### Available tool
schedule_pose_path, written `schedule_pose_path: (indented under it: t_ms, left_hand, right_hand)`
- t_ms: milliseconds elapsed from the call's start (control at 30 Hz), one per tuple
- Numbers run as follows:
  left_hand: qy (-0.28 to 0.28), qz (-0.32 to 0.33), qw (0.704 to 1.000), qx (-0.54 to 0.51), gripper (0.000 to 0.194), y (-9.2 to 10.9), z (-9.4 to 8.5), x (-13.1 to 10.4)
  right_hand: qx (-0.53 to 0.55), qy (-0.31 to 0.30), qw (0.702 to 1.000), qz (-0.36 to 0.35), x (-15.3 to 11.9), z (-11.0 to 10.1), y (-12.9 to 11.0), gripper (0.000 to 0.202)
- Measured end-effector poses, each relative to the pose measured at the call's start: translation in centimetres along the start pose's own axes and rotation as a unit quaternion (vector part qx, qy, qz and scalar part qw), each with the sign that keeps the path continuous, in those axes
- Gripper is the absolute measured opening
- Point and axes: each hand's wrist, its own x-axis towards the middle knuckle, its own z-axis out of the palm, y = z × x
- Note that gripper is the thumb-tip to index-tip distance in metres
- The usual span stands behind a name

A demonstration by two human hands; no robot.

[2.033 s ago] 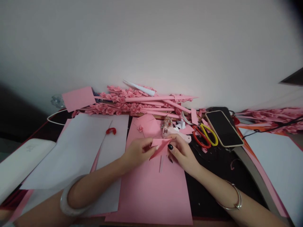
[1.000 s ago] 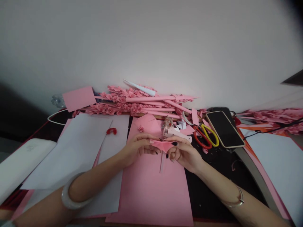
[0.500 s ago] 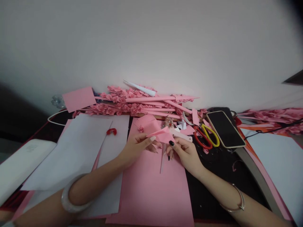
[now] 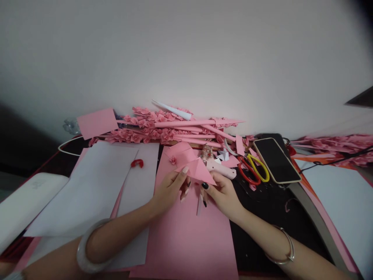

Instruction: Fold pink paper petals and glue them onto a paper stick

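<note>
A folded piece of pink paper, creased into pointed flaps, is held up between both hands. My left hand pinches its left side between thumb and fingers. On the right corner, my right hand grips it with the thumb on top; a thin pale strip sticks down by those fingers, and I cannot tell what it is. Below the hands lies a large pink sheet. Just behind the folded piece are a small pink paper rose and a pale pink handled tool, its front partly hidden.
Scissors with red and yellow handles and a phone lie to the right. White sheets carrying a red object cover the left. Pink paper flowers and rolled paper sticks line the wall. A white box-like object sits far left.
Both hands have come slightly lower and nearer. The folded paper has turned, so its flaps now spread wider and its right corner points down toward the right hand.
</note>
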Motion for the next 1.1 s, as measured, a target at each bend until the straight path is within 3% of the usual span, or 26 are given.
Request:
schedule_pose_path:
  t_ms: [233, 367, 567, 900, 1100]
  left_hand:
    - [0.011, 0.009, 1.0, -0.026, 0.045, -0.1, 0.9, -0.2]
    - [0.052, 0.015, 0.998, 0.04, 0.047, -0.2, 0.9, -0.4]
    - [0.056, 0.045, 0.987, 0.141, 0.046, -1.3, 0.8, -0.5]
    - [0.063, 0.024, 0.985, 0.157, 0.038, -1.6, 1.3, -0.3]
    - [0.065, 0.071, 0.984, 0.148, 0.033, -0.7, 1.9, -0.4]
  right_hand:
    - [-0.045, 0.025, 0.998, -0.038, 0.8, 1.4, 0.7, 0.04]
    - [-0.099, 0.04, 0.991, -0.08, 1.2, 1.6, 0.9, 0.039]
    - [-0.233, -0.009, 0.961, -0.148, 1.5, 1.0, 0.5, 0.036]
    - [-0.289, 0.022, 0.947, -0.137, 1.3, 1.3, 0.6, 0.028]
    - [-0.32, 0.022, 0.936, -0.148, 1.1, 1.4, 0.7, 0.026]
